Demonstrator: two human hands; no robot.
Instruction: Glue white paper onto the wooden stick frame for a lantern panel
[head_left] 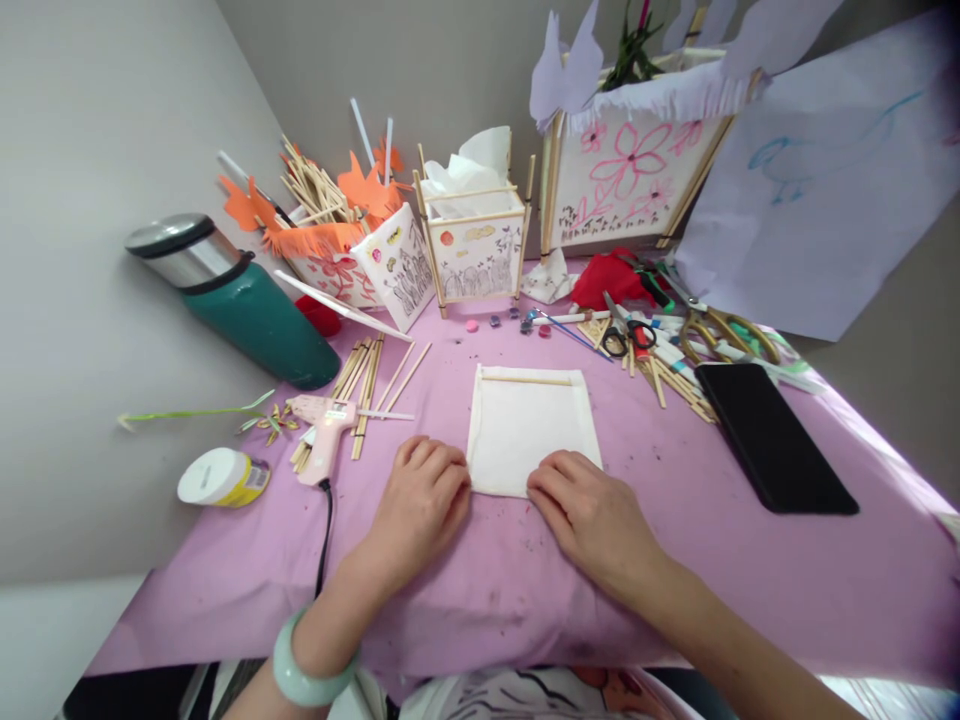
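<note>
A white square panel (534,435), paper or cloth, lies flat with its edges turned in. A thin wooden stick (526,380) rests along its far edge. My left hand (426,498) is closed, with thumb and fingers pinching the near left corner. Along the near edge, right of the middle, my right hand (589,512) also has its fingers closed on the panel. The curled fingers hide the exact grip of both hands. A pale green bangle (309,665) circles my left wrist.
To the left are a pink glue gun (327,432), wooden sticks (366,385), a white-lidded jar (225,477) and a teal tumbler (247,310). Decorated boxes (480,250) stand behind. Scissors (628,325), pens and a black phone (772,435) lie right on the purple cloth (480,590).
</note>
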